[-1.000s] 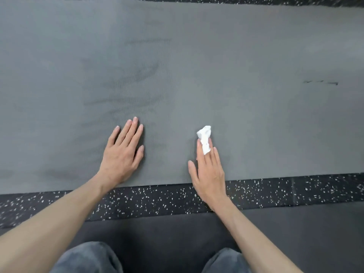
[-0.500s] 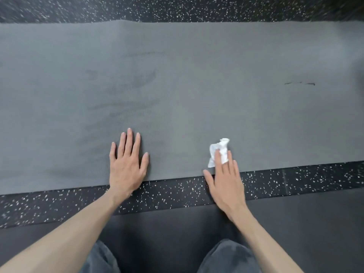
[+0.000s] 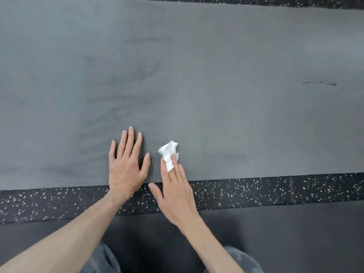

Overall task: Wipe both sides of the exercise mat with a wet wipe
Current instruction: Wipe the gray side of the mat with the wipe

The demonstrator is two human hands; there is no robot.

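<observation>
1. Exercise mat [image 3: 216, 75]: grey, flat on the speckled rubber floor [image 3: 256, 192], fills the upper frame. Near edge runs just ahead of both wrists.
2. Left hand [image 3: 126, 166]: flat, palm down on the mat at its near edge, fingers [image 3: 131, 138] straight and spread, grasping nothing. Reads as a brace holding the mat in place.
3. Right hand [image 3: 175, 194]: just beside the left, at its 3 o'clock. Heel over the floor strip, straight fingers pressing down on the wet wipe [image 3: 169, 154]; not curled round it.
4. Wipe: white, crumpled, on the mat near the near edge, at 1 o'clock from the left thumb.
5. Faint darker streaks [image 3: 126, 107] at 12 o'clock from the left hand; probably damp wipe tracks, can't confirm.
6. Small dark mark [image 3: 319, 83] at 2 o'clock, well apart from both hands.
7. Step, my read: wiping the upward face, near-edge strip. Underside not yet done.
8. Next needs: keep pressure on the wipe, sweep toward 3 o'clock to cover the right part including the mark, then flip the mat.
</observation>
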